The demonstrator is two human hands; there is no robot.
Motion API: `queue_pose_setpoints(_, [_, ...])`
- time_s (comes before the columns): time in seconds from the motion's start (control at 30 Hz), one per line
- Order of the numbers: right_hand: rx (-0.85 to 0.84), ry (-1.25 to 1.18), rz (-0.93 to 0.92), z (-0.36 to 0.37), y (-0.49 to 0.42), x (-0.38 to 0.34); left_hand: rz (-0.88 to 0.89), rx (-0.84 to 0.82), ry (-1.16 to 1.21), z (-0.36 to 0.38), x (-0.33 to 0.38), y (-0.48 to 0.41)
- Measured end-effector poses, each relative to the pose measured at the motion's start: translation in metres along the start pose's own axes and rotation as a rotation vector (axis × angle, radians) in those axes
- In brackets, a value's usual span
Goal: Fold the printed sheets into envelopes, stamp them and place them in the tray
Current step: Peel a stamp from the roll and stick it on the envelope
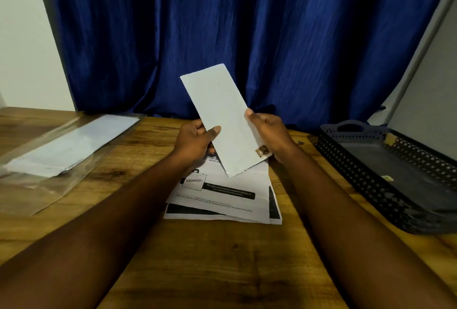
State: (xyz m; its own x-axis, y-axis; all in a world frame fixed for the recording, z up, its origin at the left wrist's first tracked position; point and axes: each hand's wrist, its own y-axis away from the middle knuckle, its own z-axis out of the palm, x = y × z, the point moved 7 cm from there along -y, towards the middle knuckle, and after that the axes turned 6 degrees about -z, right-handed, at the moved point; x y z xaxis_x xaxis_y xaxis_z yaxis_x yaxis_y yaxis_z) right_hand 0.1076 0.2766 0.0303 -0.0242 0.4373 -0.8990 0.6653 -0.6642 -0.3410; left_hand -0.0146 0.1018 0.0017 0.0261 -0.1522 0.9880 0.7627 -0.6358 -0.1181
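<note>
The envelope is showing white, its stamp brown. The printed sheets are showing white with black bars. The tray is presenting dark grey, lattice-perforated walls. The table is showing brown wood grain; the curtain, deep blue.

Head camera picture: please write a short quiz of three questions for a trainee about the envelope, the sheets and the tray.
1. True or false: the envelope lies inside the tray.
2. The stamp on the envelope sits nearest to: A) the right hand; B) its top edge; C) its middle.
3. What lies on the table below the envelope?

Key
1. False: the left hand and the right hand hold it above the table.
2. A.
3. The printed sheets.
</note>
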Motion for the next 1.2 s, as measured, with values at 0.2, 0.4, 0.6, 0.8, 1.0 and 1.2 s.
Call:
queue_pose_setpoints(0.2, [0.012,-0.016,-0.012,-0.007,0.004,-0.001,0.055,-0.06,-0.13,0.015,0.011,0.014])
queue_pose_setpoints(0.4, [0.166,0.027,-0.029,-0.07,0.015,-0.019,0.094,-0.086,-0.226,0.049,0.025,0.013])
queue_pose_setpoints(0.6, [0.298,0.128,0.005,-0.174,0.022,-0.048,0.107,-0.109,-0.156,0.123,0.034,0.016])
queue_pose_setpoints(0.8, [0.476,0.196,0.169,-0.288,0.05,-0.028,0.086,-0.102,-0.105,0.225,-0.003,0.023])
queue_pose_setpoints(1.0, [0.485,0.483,0.397,-0.363,0.07,0.008,0.069,-0.022,-0.168,0.286,-0.03,0.038])
queue_pose_setpoints(1.2, [0.058,0.739,0.481,-0.35,0.087,0.055,0.045,0.005,-0.185,0.3,-0.055,0.037])
